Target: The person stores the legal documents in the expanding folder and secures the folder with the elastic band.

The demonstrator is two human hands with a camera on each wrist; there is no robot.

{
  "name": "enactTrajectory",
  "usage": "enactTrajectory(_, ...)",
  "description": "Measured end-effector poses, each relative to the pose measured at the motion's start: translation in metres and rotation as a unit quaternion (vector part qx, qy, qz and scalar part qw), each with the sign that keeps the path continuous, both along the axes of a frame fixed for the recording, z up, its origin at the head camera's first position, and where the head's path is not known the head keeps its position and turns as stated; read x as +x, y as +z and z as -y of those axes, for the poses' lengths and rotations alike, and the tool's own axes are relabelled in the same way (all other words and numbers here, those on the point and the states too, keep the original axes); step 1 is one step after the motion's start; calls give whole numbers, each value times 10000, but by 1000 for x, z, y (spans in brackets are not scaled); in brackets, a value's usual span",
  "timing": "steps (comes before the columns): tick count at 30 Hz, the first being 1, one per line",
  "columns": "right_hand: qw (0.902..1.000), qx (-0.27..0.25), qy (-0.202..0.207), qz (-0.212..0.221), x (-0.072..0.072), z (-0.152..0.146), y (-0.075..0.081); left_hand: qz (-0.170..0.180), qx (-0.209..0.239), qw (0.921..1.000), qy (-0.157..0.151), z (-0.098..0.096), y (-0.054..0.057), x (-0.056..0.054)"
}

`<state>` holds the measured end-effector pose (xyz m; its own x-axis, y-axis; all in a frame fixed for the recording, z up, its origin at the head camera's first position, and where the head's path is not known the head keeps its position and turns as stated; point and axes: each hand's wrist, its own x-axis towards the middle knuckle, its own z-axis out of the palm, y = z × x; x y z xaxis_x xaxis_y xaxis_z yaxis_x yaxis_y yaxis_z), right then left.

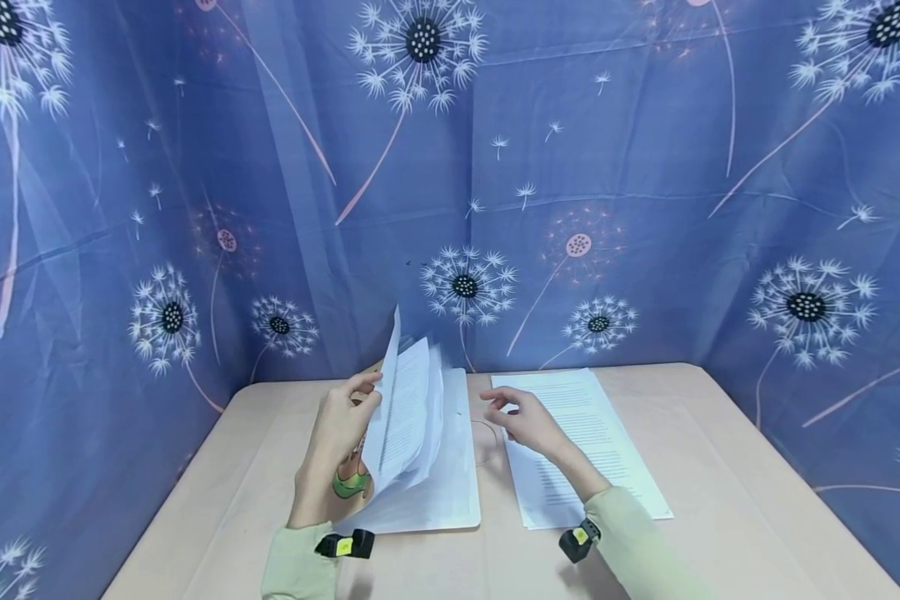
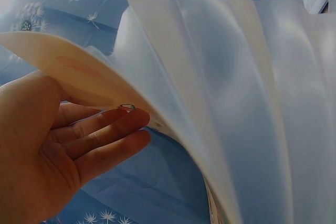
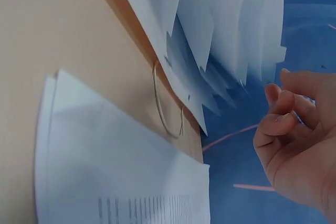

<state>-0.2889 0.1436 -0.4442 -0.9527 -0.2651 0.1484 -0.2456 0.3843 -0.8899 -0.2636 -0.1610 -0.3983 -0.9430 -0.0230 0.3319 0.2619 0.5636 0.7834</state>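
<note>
A folder [image 1: 461, 467] with a tan cover and clear sleeves of printed sheets stands partly open at the table's middle left. My left hand [image 1: 339, 429] grips the raised cover and leaves at their left edge; in the left wrist view its fingers lie under the cover [image 2: 79, 69], the thumb mostly hidden. Several sleeves [image 2: 226, 51] fan out beside it. My right hand [image 1: 532, 425] hovers over the left side of a printed paper stack [image 1: 607, 450], fingers loosely bent and holding nothing. In the right wrist view that hand [image 3: 299, 135] is apart from the fanned leaves [image 3: 226, 19].
A thin elastic cord [image 3: 159, 103] loops out from the folder's right edge, between folder and paper stack. Pale cloth covers the table [image 1: 217, 500]. A blue dandelion-print curtain [image 1: 390, 167] encloses the back and sides.
</note>
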Motion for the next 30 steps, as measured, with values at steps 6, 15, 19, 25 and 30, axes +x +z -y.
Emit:
enactTrajectory(6, 9999, 84, -83, -27, -1, -15, -2, 9, 3, 10000, -22, 1, 1, 1)
enactTrajectory(15, 9991, 209, -330, 142, 0, -40, -6, 46, 71, 9999, -68, 2, 2, 3)
enactTrajectory(19, 9983, 313, -448, 185, 1, -53, -10, 78, 141, 9998, -93, 3, 1, 3)
enactTrajectory(25, 9973, 289, -604, 301, 1, -77, -17, 130, 184, 9997, -108, 3, 0, 2)
enactTrajectory(30, 9960, 246, -735, 437, 1, -96, -23, 109, 176, 9997, -132, 3, -1, 1)
